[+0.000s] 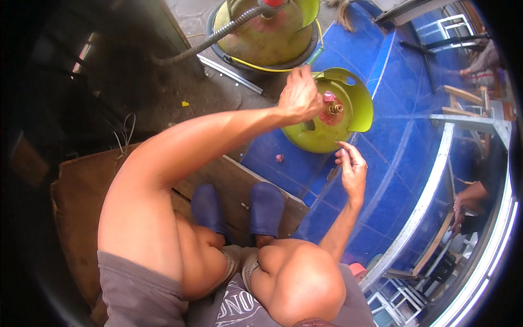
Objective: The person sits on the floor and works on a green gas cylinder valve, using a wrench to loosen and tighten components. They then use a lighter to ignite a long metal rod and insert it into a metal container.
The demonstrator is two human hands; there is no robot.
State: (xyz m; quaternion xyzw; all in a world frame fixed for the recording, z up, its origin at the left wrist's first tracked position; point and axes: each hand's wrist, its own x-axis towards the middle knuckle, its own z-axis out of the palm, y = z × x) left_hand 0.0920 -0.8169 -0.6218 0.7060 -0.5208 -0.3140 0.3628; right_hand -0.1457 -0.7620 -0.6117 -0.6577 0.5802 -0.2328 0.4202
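Note:
A yellow-green gas cylinder (310, 137) stands on blue tiles in front of me, its collar (362, 109) curving round the right side. On its top sits a brass valve (336, 108), with a red patch and a pink scrap round it. My left hand (301, 97) is closed over the cylinder's left edge, beside the collar's end. What its fingers hold, if anything, is hidden. My right hand (352, 168) is at the near right edge of the cylinder. Its thumb and forefinger pinch together at the tip, on something too small to name.
A second gas cylinder (245, 41) with a ribbed hose (218, 35) stands behind, ringed by a dark tub and a yellow wire handle. A metal strip (231, 75) lies beside it. Metal frames (419, 201) stand at right, near another person's hands (463, 204). A pink scrap (279, 158) lies on the tiles.

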